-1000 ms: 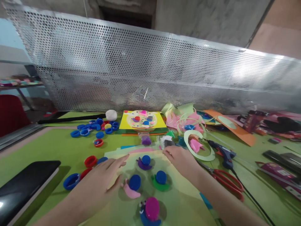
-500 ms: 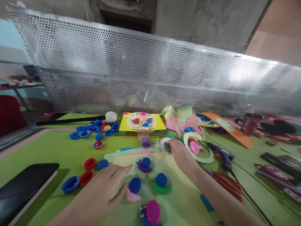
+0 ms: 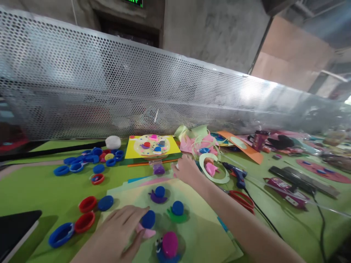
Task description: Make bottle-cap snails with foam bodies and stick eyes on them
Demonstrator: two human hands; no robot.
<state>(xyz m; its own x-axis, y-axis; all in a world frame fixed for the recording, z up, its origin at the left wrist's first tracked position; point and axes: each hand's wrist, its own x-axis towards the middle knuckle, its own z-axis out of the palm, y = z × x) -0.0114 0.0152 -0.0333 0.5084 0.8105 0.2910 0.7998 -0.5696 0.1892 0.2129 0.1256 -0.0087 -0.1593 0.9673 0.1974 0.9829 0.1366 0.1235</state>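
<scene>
My left hand [image 3: 120, 232] rests over the pale paper sheet [image 3: 203, 233], thumb and fingers apart. Its fingertips lie beside a snail with a pink clay body [image 3: 146, 231] and a blue bottle cap shell [image 3: 148, 220]; firm contact cannot be told. My right hand [image 3: 188, 170] reaches past the sheet's far edge, its fingers closed over small packets, a white bit showing beneath; what it grips is hidden. Also on the sheet are a purple snail [image 3: 158, 197], a green snail [image 3: 177, 218] and a blue snail with googly eyes and a magenta cap [image 3: 170, 244].
Blue and red bottle caps [image 3: 85, 221] lie left, near a black phone-like object [image 3: 18, 230]. A yellow decorated card [image 3: 174, 144] stands behind. Paper scraps [image 3: 196, 140], a paper ring [image 3: 226, 179], a glue gun [image 3: 237, 173] and red-handled scissors [image 3: 242, 201] lie right.
The view has turned to the right. My right hand has closed in over the packet, hiding it. My left hand has come closer around the pink snail.
</scene>
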